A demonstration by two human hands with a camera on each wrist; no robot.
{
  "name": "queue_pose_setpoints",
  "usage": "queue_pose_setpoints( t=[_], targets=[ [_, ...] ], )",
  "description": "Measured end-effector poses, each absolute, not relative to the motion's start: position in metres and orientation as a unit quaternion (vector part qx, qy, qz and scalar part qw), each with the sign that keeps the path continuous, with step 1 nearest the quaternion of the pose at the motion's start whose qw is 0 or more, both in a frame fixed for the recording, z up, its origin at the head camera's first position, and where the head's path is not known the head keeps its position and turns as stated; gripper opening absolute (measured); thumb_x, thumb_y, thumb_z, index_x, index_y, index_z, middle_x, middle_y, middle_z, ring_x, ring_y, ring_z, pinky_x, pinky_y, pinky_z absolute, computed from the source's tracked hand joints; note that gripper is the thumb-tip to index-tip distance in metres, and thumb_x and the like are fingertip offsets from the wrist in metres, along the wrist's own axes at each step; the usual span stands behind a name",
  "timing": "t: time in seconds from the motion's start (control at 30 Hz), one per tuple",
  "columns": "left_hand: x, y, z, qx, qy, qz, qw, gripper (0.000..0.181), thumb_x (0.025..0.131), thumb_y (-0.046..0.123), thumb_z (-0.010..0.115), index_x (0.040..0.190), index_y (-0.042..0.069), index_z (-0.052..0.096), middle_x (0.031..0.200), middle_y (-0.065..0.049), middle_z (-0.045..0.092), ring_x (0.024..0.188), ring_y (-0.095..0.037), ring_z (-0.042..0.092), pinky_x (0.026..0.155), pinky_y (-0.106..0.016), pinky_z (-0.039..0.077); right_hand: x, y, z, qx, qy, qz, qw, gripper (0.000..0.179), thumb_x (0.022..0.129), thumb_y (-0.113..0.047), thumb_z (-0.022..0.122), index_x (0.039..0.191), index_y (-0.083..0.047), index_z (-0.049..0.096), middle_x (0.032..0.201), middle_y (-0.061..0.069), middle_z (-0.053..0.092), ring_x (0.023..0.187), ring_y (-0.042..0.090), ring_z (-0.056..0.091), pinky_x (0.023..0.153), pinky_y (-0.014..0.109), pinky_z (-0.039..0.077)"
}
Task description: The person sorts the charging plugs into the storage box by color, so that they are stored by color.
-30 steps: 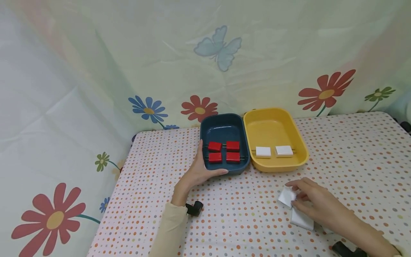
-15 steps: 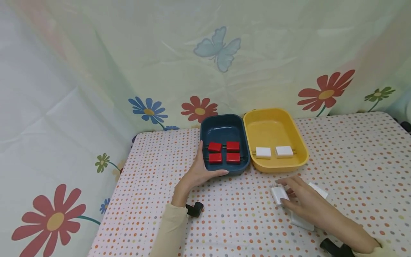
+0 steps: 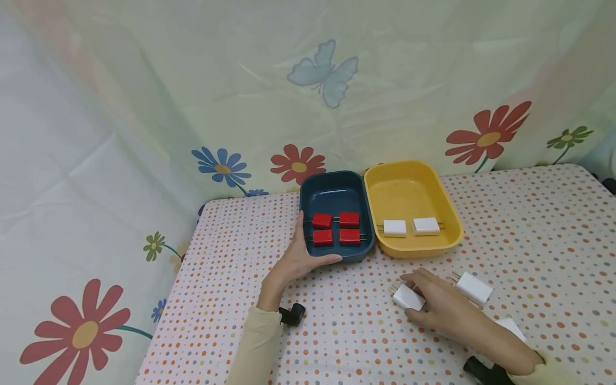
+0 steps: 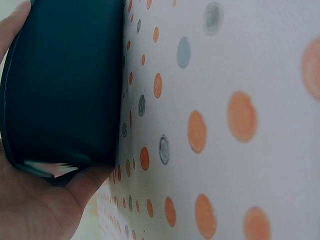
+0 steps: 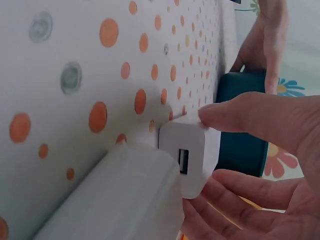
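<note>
My right hand [image 3: 440, 307] pinches a white USB charger [image 3: 408, 297] between thumb and fingers, its metal prongs pointing to the back left. In the right wrist view, the charger's USB port [image 5: 183, 161] faces the camera. With thumb along the front and fingers up the left side, my left hand [image 3: 303, 254] holds the dark blue tray [image 3: 334, 187]. Several red chargers [image 3: 348, 236] lie in this tray in two rows. Beside it, a yellow tray [image 3: 404, 195] bears two white chargers [image 3: 425, 226], lying side by side.
Behind my right hand lies another white charger [image 3: 474, 289], and one more white charger [image 3: 511, 327] shows partly past the wrist. A dotted cloth [image 3: 356, 331] covers the table. A flower-printed curtain [image 3: 385, 107] hangs at the table's back edge.
My right hand has moved left with the pinched white charger, and its prongs have come into view. More of the white chargers behind it shows. My left hand has stayed on the blue tray.
</note>
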State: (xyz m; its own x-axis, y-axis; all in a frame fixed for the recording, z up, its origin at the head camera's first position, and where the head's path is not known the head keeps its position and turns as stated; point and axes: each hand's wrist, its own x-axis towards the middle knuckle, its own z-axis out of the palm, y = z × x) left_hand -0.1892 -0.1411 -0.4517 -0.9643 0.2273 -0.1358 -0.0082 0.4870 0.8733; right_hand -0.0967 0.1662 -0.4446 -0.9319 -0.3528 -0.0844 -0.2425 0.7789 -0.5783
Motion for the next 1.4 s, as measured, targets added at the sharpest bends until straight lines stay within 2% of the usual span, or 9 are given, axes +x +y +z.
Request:
queue_pose_setpoints(
  t=[0.23, 0.53, 0.67, 0.83, 0.97, 1.17, 1.4],
  targets=[
    [-0.191, -0.143, -0.451, 0.071, 0.853, 0.504, 0.113, 0.135, 0.081, 0.037, 0.091, 0.168, 0.021, -0.012, 0.174, -0.006, 0.010, 0.158, -0.027, 0.015, 0.122, -0.057, 0.030, -0.096, 0.162, -0.449, -0.179, 0.940, -0.281, 0.069, 0.057, 0.070, -0.010, 0.096, 0.119, 0.004, 0.070, 0.110, 0.009, 0.066, 0.091, 0.018, 0.063, 0.077, 0.044, 0.059],
    [-0.184, -0.142, -0.456, 0.065, 0.845, 0.517, 0.121, 0.134, 0.082, 0.041, 0.090, 0.168, 0.021, -0.012, 0.174, -0.007, 0.011, 0.157, -0.029, 0.016, 0.120, -0.058, 0.033, -0.096, 0.165, -0.454, -0.200, 0.935, -0.283, 0.075, 0.052, 0.067, -0.010, 0.097, 0.113, -0.004, 0.072, 0.105, 0.001, 0.066, 0.093, 0.015, 0.062, 0.083, 0.047, 0.059],
    [-0.183, -0.141, -0.457, 0.063, 0.849, 0.512, 0.119, 0.134, 0.082, 0.040, 0.090, 0.168, 0.021, -0.011, 0.174, -0.007, 0.013, 0.157, -0.029, 0.018, 0.120, -0.058, 0.034, -0.095, 0.168, -0.452, -0.208, 0.933, -0.283, 0.073, 0.053, 0.066, -0.010, 0.096, 0.113, -0.006, 0.073, 0.109, 0.003, 0.067, 0.098, 0.019, 0.064, 0.086, 0.050, 0.059],
    [-0.185, -0.140, -0.455, 0.061, 0.852, 0.507, 0.116, 0.133, 0.082, 0.039, 0.090, 0.168, 0.022, -0.010, 0.174, -0.007, 0.014, 0.157, -0.029, 0.018, 0.120, -0.058, 0.034, -0.102, 0.173, -0.431, -0.238, 0.927, -0.286, 0.048, 0.055, 0.067, -0.012, 0.098, 0.116, -0.009, 0.073, 0.118, 0.007, 0.068, 0.101, 0.020, 0.064, 0.084, 0.047, 0.060],
    [-0.186, -0.140, -0.453, 0.061, 0.852, 0.507, 0.113, 0.133, 0.082, 0.039, 0.090, 0.168, 0.022, -0.010, 0.173, -0.007, 0.014, 0.156, -0.029, 0.019, 0.120, -0.058, 0.034, -0.119, 0.180, -0.400, -0.262, 0.926, -0.272, 0.016, 0.055, 0.069, -0.012, 0.098, 0.118, -0.011, 0.073, 0.120, 0.007, 0.070, 0.101, 0.022, 0.063, 0.083, 0.047, 0.061],
    [-0.184, -0.141, -0.452, 0.063, 0.849, 0.511, 0.118, 0.133, 0.083, 0.038, 0.090, 0.168, 0.021, -0.011, 0.174, -0.008, 0.013, 0.157, -0.030, 0.018, 0.120, -0.059, 0.033, -0.163, 0.192, -0.362, -0.277, 0.929, -0.244, -0.022, 0.048, 0.073, -0.003, 0.094, 0.115, -0.007, 0.073, 0.112, 0.007, 0.066, 0.094, 0.024, 0.060, 0.081, 0.048, 0.060],
    [-0.186, -0.141, -0.452, 0.064, 0.855, 0.501, 0.116, 0.133, 0.083, 0.039, 0.090, 0.168, 0.021, -0.010, 0.174, -0.007, 0.011, 0.158, -0.030, 0.016, 0.121, -0.060, 0.031, -0.230, 0.192, -0.355, -0.307, 0.927, -0.216, 0.020, 0.040, 0.075, 0.004, 0.090, 0.110, 0.001, 0.071, 0.106, 0.009, 0.069, 0.094, 0.028, 0.062, 0.086, 0.051, 0.058]
  ],
)
